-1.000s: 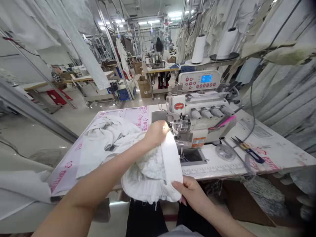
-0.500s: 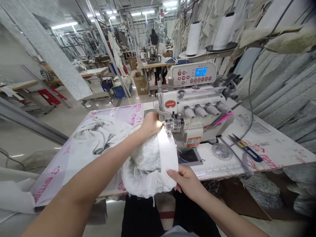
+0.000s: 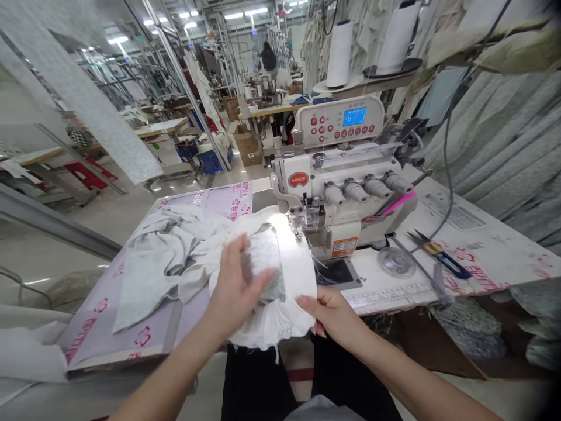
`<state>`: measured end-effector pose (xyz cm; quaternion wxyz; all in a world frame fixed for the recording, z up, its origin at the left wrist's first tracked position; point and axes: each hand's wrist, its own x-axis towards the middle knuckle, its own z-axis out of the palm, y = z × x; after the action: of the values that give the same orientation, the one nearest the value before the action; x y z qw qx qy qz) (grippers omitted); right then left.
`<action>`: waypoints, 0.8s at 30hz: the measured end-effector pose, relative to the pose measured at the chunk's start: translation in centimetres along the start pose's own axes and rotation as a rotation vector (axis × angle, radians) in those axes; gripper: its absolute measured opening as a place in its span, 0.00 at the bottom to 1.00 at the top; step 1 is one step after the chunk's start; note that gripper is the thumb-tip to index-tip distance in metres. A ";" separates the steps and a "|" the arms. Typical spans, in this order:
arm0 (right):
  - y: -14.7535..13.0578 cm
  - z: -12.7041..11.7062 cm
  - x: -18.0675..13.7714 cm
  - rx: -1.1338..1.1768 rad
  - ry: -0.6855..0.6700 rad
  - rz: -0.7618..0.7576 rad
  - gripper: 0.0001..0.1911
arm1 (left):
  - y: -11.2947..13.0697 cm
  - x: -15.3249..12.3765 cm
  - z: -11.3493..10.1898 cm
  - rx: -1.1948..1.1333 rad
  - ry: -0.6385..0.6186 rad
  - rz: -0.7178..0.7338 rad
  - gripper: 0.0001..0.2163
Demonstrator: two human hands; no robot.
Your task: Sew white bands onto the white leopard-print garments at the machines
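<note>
A pale grey-white garment [image 3: 175, 234] spreads over the table's left part, its white band [image 3: 297, 263] running under the presser foot of the overlock sewing machine [image 3: 302, 181]. My right hand [image 3: 331, 313] pinches the band's near edge between thumb and fingers. Over the gathered cloth left of the band is my left hand [image 3: 239, 280], slightly blurred, with thumb and fingers apart. Whether it touches the cloth I cannot tell. The machine's lamp lights the band close to the needle.
Thread snips [image 3: 440, 252] with dark blue handles lie on the table's right side, beside a clear round dish [image 3: 397, 263]. Two white thread cones [image 3: 339, 55] stand behind the machine. Grey fabric [image 3: 508, 158] hangs at the right. A person [image 3: 268, 58] is far back.
My left hand has left the spot beside the needle, come back toward me and spread its fingers. My right hand keeps its pinch on the band.
</note>
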<state>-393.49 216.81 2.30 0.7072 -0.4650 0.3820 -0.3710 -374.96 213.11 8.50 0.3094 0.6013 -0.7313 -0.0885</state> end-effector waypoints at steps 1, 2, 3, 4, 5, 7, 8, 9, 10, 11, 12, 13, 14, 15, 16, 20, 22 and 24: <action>-0.1 0.1 -0.1 0.004 -0.006 0.003 0.19 | -1.2 -1.5 -0.6 0.015 -0.107 -0.065 0.19; -0.2 0.4 -0.2 0.009 -0.006 0.007 0.19 | -2.5 -2.3 -1.2 0.027 -0.198 -0.116 0.15; -0.2 0.6 -0.3 0.015 0.000 0.009 0.19 | -3.7 -2.6 -1.9 0.042 -0.247 -0.149 0.12; -0.2 0.9 -0.4 0.023 0.012 0.009 0.19 | -4.8 -2.3 -2.6 0.063 -0.249 -0.158 0.12; -0.2 1.3 -0.4 0.035 0.028 0.008 0.19 | -5.6 -1.6 -3.3 0.091 -0.207 -0.156 0.11; 0.0 1.8 -0.5 0.055 0.051 0.005 0.19 | -6.1 0.5 -4.5 0.153 -0.093 -0.110 0.10; 0.1 2.0 -0.5 0.060 0.058 0.003 0.19 | -5.7 1.4 -4.7 0.182 -0.039 -0.072 0.10; 0.2 2.1 -0.5 0.062 0.065 0.002 0.19 | -4.9 2.1 -4.8 0.195 0.007 -0.029 0.10; 0.2 2.1 -0.6 0.059 0.070 0.005 0.19 | -3.8 2.5 -4.5 0.187 0.047 0.025 0.11; 0.1 2.1 -0.6 0.051 0.075 0.010 0.18 | -2.4 2.6 -4.1 0.160 0.080 0.082 0.12; -0.1 1.9 -0.7 0.039 0.081 0.014 0.18 | -1.0 2.3 -3.4 0.119 0.093 0.139 0.13; -0.3 1.8 -0.8 0.023 0.086 0.014 0.18 | 0.4 1.9 -2.7 0.073 0.076 0.190 0.13; -0.5 1.6 -0.9 0.003 0.089 0.011 0.18 | 1.6 1.5 -1.9 0.033 0.031 0.238 0.13; -0.7 1.4 -1.1 -0.019 0.095 0.007 0.18 | 2.5 1.0 -1.1 0.011 -0.027 0.281 0.13; -1.0 1.3 -1.2 -0.040 0.100 0.003 0.19 | 3.2 0.7 -0.4 0.008 -0.078 0.314 0.14; -1.3 1.3 -1.4 -0.084 0.117 0.007 0.19 | 3.2 0.7 0.8 0.048 -0.135 0.361 0.15; -1.1 1.5 -1.1 -0.092 0.108 0.002 0.19 | 2.7 1.2 0.6 0.046 -0.148 0.370 0.15; -0.9 1.5 -0.7 -0.099 0.106 -0.018 0.19 | 2.3 1.6 0.4 0.039 -0.162 0.381 0.15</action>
<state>-392.61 217.72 3.73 0.6587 -0.4826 0.4325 -0.3822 -377.22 212.10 9.94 0.2490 0.4489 -0.8559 -0.0622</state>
